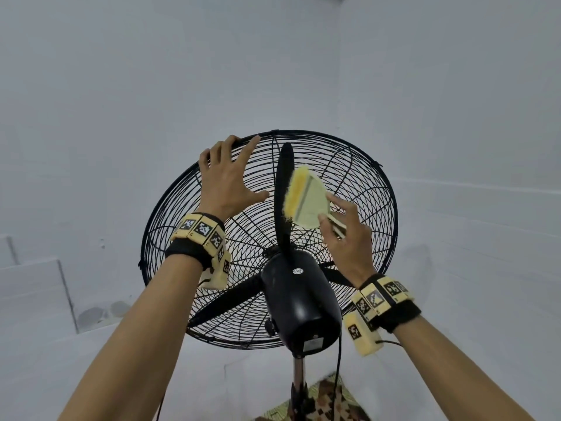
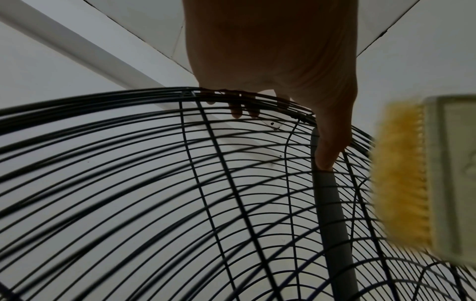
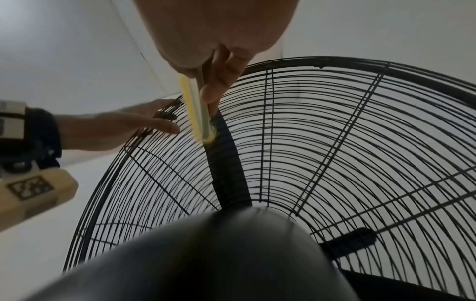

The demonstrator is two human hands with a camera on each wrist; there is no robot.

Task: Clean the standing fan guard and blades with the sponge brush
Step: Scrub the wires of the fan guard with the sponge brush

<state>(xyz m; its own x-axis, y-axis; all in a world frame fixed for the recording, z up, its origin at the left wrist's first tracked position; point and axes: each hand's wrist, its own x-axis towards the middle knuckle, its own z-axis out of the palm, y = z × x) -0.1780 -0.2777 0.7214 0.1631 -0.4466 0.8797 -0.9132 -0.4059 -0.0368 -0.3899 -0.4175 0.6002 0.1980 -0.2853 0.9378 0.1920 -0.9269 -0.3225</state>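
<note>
One sponge brush (image 1: 303,202) is held in the right hand (image 1: 346,235), with the fingers curled round its short handle. Its yellow edge is laid against the top blade (image 1: 283,189) of the fan, which stands up from the black motor (image 1: 300,299) behind the guard (image 1: 361,189). The left hand (image 1: 226,180) is spread wide on the guard's top rim; the fingertips are bent over the rim wire, and in the left wrist view the thumb (image 2: 332,142) is pressed on the blade. Nothing else is held in it.

To do this step well, the blade should be kept from turning, and the brush should be wiped along it with soft, even strokes. The thin wires should not be pushed hard, since they can probably be bent.

One fan is seen, one guard and one brush. Three blades can be counted: one up, one down to the left (image 1: 224,302) and one partly hidden on the right (image 1: 337,275). Two hands are at work.
</note>
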